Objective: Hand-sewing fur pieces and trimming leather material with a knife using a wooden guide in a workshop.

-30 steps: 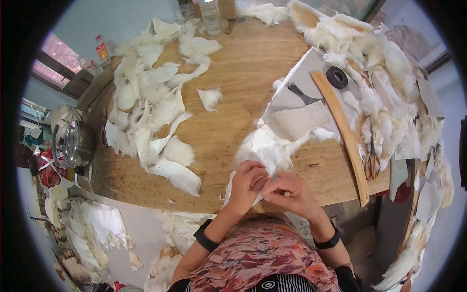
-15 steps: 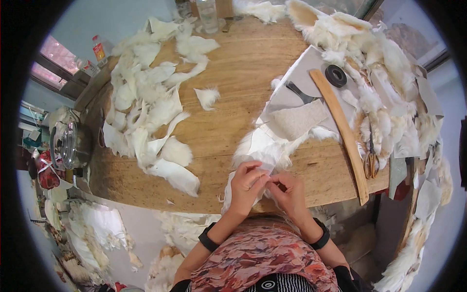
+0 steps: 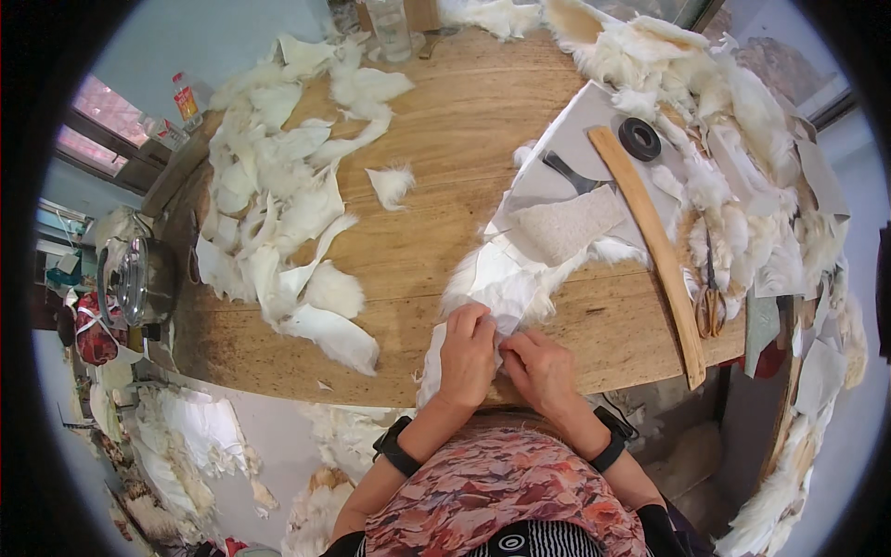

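A piece of white fur hide [image 3: 499, 277] lies at the table's near edge, its pale skin side up and fur fringing its sides. My left hand [image 3: 467, 360] is closed on it, fingers curled over the near part. Just to the right, my right hand [image 3: 542, 369] pinches at the same hide, thumb and fingertips pressed together close to the left hand. Whether a needle or thread is between the right fingertips is too small to tell. Beyond the hands, a beige fabric-like patch [image 3: 568, 226] rests over the far end of the hide.
On the wooden table [image 3: 445, 139], a white board [image 3: 557, 139] carries a black tape roll [image 3: 639, 141] and a dark flat tool [image 3: 568, 173]. A wooden stick [image 3: 648, 251] lies across it. Scissors [image 3: 711, 306] lie at the right. Fur scraps [image 3: 278, 204] heap left; more pelts [image 3: 733, 121] pile right.
Both hands have lowered slightly onto the hide. The left fingers have curled in more tightly, and the right hand has turned over beside them.
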Demonstrator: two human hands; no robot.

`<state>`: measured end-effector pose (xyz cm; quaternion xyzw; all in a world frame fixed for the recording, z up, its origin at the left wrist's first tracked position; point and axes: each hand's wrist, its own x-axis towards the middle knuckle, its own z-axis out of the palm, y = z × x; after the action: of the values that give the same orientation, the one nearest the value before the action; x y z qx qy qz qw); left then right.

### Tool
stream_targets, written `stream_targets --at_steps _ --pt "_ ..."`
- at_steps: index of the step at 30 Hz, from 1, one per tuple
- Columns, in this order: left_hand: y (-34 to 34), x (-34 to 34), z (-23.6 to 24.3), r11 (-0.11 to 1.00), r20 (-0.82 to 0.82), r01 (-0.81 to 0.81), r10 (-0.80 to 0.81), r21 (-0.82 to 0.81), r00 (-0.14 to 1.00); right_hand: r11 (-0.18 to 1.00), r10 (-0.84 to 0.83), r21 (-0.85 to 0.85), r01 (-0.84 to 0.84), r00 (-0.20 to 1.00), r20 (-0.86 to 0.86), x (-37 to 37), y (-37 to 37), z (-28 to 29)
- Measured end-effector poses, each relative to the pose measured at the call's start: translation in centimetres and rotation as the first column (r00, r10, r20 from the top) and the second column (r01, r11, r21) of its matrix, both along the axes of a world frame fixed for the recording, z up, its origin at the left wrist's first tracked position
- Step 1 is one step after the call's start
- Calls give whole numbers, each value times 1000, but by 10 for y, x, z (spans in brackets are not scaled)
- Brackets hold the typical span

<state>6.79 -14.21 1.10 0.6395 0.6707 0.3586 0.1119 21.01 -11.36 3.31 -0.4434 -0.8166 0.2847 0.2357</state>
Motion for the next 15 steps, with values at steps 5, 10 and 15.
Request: stream_targets --at_steps 5,10,15 --pt "1 0 0 1000 19 -6 6 -11 1000 998 -49 -46 48 998 -26 4 2 0" --pt "2 -1 0 999 137 -33 28 39 990 989 -126 64 136 982 -140 48 39 5" --pt "4 0 -5 999 29 -17 16 27 999 917 -387 -227 328 870 -306 75 60 22"
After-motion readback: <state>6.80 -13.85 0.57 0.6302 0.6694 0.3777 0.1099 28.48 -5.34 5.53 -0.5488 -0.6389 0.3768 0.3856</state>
